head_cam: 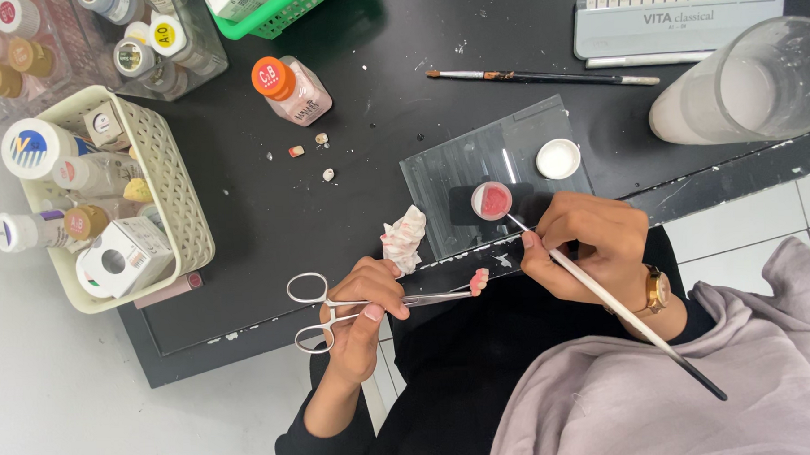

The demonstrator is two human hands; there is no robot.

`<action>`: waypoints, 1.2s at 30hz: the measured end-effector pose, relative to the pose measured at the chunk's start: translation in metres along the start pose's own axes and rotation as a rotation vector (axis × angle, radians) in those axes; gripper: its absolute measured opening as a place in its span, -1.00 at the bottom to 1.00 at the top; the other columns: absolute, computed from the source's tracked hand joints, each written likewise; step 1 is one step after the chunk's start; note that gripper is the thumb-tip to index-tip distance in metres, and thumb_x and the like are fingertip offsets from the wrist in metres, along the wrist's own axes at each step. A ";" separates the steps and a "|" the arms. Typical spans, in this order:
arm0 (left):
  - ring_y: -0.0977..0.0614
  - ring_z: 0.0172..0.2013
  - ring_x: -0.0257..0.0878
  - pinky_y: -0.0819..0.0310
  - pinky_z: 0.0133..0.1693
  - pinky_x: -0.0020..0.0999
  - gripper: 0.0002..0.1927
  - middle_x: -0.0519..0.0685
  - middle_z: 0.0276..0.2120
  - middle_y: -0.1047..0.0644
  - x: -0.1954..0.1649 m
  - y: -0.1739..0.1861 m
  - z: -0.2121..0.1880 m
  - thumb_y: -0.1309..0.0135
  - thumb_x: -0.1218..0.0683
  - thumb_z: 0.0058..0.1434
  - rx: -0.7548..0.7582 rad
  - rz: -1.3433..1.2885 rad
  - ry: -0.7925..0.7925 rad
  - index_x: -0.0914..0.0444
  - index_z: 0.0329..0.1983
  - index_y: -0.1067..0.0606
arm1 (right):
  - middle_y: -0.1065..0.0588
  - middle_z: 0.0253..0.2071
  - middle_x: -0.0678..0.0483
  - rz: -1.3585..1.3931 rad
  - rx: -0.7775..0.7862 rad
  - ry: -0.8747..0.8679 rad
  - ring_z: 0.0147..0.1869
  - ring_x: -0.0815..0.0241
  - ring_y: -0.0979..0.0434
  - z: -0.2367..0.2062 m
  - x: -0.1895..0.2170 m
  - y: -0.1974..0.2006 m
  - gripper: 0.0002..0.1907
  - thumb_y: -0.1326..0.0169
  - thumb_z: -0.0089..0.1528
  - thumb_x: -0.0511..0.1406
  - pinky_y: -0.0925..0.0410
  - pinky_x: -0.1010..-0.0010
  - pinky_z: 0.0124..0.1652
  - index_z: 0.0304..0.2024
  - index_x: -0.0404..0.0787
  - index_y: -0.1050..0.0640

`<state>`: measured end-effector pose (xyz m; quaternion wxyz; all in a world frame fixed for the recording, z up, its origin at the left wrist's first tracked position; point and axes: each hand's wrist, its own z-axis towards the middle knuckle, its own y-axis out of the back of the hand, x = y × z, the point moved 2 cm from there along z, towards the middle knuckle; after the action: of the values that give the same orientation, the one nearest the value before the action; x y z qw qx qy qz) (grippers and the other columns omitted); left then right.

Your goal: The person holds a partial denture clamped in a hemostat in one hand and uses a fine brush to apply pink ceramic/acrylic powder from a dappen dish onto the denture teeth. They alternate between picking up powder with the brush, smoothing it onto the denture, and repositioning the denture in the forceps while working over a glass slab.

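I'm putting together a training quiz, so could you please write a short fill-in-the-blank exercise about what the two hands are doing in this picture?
1. The left hand holds metal ____ that clamp a small pink and white dental piece.
2. The right hand holds a thin ____ whose tip touches the pink paste.
3. The pink paste sits on a clear ____ slab.
4. A crumpled ____ lies just above the left hand.

Missing words: forceps; brush; glass; tissue

one head-worn camera looks steeply down, close over the black worktable [270, 214] and the wearer's lap.
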<state>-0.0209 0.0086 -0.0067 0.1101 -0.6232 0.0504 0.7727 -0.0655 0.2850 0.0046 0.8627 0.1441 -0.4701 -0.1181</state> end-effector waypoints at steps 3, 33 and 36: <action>-0.47 -0.27 -0.19 -0.38 0.11 -0.09 -0.74 -0.02 -0.41 -0.52 0.000 0.000 0.000 0.08 0.07 0.39 0.001 -0.004 0.004 0.26 -0.35 -0.52 | -0.45 -0.59 0.08 -0.001 0.009 -0.003 -0.61 0.32 -0.34 0.000 -0.001 0.000 -0.73 -0.24 0.02 -0.52 -0.12 0.52 -0.56 -0.57 -0.24 -0.38; -0.48 -0.28 -0.21 -0.38 0.11 -0.10 -0.74 -0.03 -0.41 -0.52 0.000 0.002 0.003 0.08 0.08 0.41 0.019 -0.004 -0.008 0.26 -0.34 -0.53 | -0.46 -0.53 0.06 0.014 -0.051 -0.090 -0.54 0.34 -0.38 -0.003 -0.007 -0.001 -0.77 -0.24 0.07 -0.53 -0.11 0.58 -0.57 -0.48 -0.28 -0.42; -0.48 -0.29 -0.21 -0.39 0.11 -0.10 -0.73 -0.03 -0.42 -0.52 0.001 0.002 0.003 0.09 0.08 0.41 0.015 0.000 -0.011 0.26 -0.35 -0.54 | -0.46 -0.54 0.06 -0.006 -0.049 -0.090 -0.55 0.35 -0.38 -0.001 -0.007 -0.002 -0.76 -0.26 0.07 -0.52 -0.10 0.57 -0.57 -0.49 -0.28 -0.43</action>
<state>-0.0246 0.0074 -0.0069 0.1152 -0.6181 0.0557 0.7756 -0.0680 0.2859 -0.0020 0.8435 0.1188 -0.5051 -0.1387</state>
